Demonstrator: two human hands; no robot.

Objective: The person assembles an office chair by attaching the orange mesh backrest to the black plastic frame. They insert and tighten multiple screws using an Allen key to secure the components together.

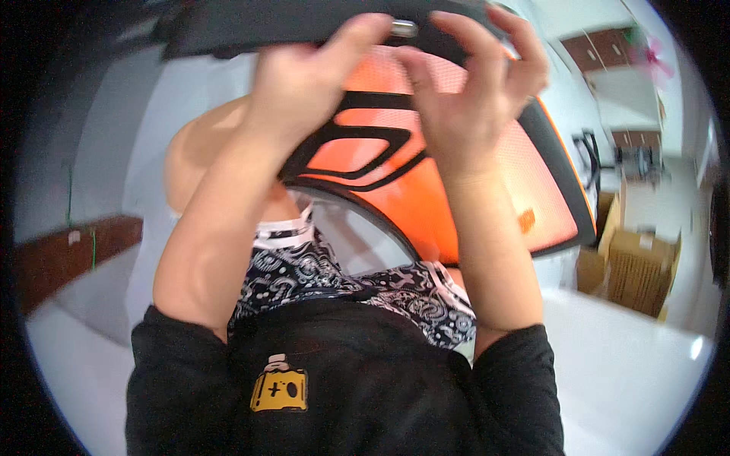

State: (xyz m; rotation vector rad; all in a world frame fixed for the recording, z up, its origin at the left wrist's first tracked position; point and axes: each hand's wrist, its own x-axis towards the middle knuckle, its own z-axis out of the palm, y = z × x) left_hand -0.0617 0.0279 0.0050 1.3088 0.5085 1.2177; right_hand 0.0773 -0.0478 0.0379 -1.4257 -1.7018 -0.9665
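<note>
At the upper edge, a short shiny metal cylinder [404, 29] shows between my hands against a dark flat panel [243, 26]. My left hand [312, 76] is closed at the panel's near edge, its thumb reaching to the cylinder's left end. Its other fingers are hidden, so I cannot tell whether it grips the cylinder or the panel. My right hand [475, 91] is open, with curved fingers spread apart just right of the cylinder. Below both hands lies an orange mesh chair backrest [426, 205] with a black frame and black support bars, tilted against my legs.
At the right, an opened cardboard box [639, 266] stands on the floor beside a black metal frame [589, 156]. Farther back are brown-fronted cabinets [604, 49] and a pink pinwheel-like thing [652, 61]. A dark brown board [80, 254] runs along the left.
</note>
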